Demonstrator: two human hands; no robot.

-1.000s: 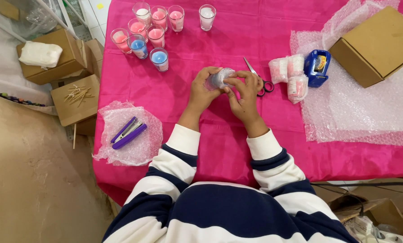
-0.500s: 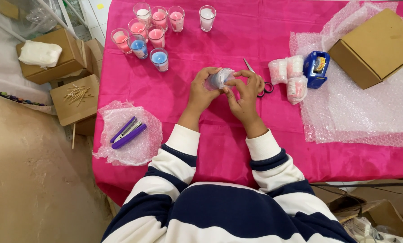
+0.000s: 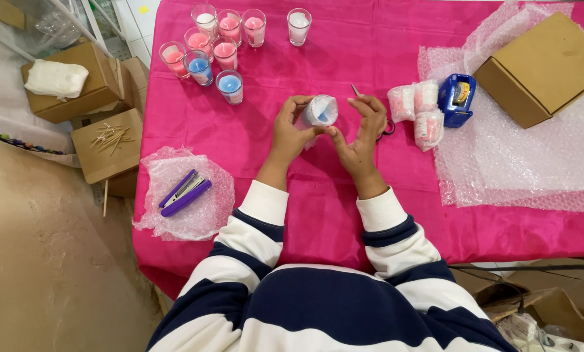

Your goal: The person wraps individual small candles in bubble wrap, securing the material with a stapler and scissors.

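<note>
My left hand point(image 3: 288, 131) grips a small glass candle wrapped in bubble wrap point(image 3: 319, 112), its blue wax showing at the open top. My right hand point(image 3: 363, 133) sits just right of it, thumb touching the wrap's lower edge and fingers curled. Scissors point(image 3: 358, 92) lie on the pink tablecloth point(image 3: 253, 150) behind my right hand, mostly hidden. Three wrapped candles point(image 3: 417, 107) lie to the right beside a blue tape dispenser point(image 3: 456, 99).
Several glass candles in pink, blue and white point(image 3: 217, 39) stand at the far left of the table. A purple stapler point(image 3: 184, 193) rests on bubble wrap near left. A bubble wrap sheet point(image 3: 520, 156) and a cardboard box point(image 3: 544, 68) fill the right. Boxes point(image 3: 77, 88) stand on the floor.
The wrapped candle has been turned so its open top faces up, and my right hand has opened and dropped slightly below it.
</note>
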